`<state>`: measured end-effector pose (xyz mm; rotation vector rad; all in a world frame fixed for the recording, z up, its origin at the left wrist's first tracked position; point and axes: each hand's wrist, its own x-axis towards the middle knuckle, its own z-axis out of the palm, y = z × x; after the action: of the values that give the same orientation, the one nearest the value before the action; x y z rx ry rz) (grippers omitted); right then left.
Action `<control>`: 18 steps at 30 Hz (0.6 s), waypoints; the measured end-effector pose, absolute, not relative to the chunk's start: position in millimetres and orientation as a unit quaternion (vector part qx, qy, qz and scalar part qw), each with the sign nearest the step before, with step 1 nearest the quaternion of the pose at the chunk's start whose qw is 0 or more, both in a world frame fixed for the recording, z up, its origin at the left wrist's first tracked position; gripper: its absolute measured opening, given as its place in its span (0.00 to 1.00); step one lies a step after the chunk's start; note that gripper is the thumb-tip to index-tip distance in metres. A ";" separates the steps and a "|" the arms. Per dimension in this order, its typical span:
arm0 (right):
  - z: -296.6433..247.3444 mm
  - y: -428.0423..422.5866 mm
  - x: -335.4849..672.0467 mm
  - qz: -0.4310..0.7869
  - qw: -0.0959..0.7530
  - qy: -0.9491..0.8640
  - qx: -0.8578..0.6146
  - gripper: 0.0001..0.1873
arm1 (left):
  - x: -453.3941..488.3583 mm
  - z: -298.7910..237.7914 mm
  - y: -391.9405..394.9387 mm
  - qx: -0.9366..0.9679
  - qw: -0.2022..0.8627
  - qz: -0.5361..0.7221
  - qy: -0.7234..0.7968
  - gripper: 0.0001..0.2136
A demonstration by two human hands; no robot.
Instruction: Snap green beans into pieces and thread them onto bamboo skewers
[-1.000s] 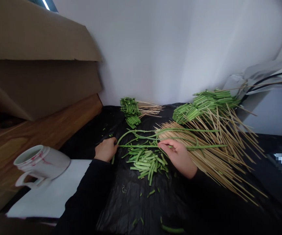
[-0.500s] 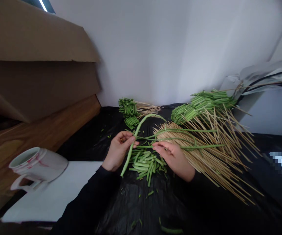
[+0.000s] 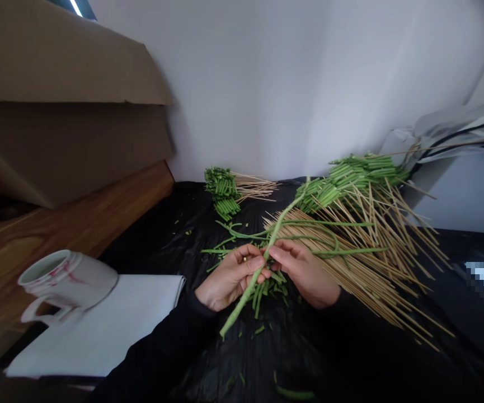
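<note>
One long green bean [image 3: 282, 215] runs slantwise through both hands, its thick pale end hanging toward me and its thin end pointing at the wall. My left hand [image 3: 235, 275] is closed on it, thumb on top. My right hand [image 3: 304, 271] pinches the same bean just above, fingertips nearly touching the left ones. Under the hands lies a heap of short cut bean pieces [image 3: 269, 288], partly hidden. Several more whole long beans [image 3: 342, 224] stretch across behind the hands, over a pile of thin wooden skewers [image 3: 363, 280].
Bean pieces threaded on skewers form a small stack [image 3: 221, 187] at the back and a bigger stack [image 3: 359, 173] at back right. A white mug [image 3: 71, 280] stands on white paper [image 3: 99, 341] at left, near a cardboard box [image 3: 78, 145]. Black plastic sheeting [image 3: 149, 235] covers the table.
Both hands have come together, the left moving right and toward me. The bean, curved before and held by the left hand alone, now lies straighter, with the right hand on it too.
</note>
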<state>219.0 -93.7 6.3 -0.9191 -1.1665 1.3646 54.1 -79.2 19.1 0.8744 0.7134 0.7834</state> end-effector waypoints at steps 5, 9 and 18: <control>15.0 -88.8 232.0 0.550 0.560 -0.481 -0.391 0.11 | 47.6 20.0 -75.3 0.425 0.782 0.293 0.350 0.12; 20.3 -83.9 247.6 0.432 0.550 -0.539 -0.469 0.12 | 40.6 20.4 -70.1 0.483 0.755 0.248 0.369 0.15; 24.1 -110.2 226.1 -0.045 0.387 -0.807 -0.444 0.10 | 39.8 22.6 -69.7 0.606 0.619 0.311 0.391 0.12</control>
<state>226.1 -110.2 24.1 -1.1294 -2.0537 -0.1146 39.8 -69.7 22.6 1.3940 0.8993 0.7147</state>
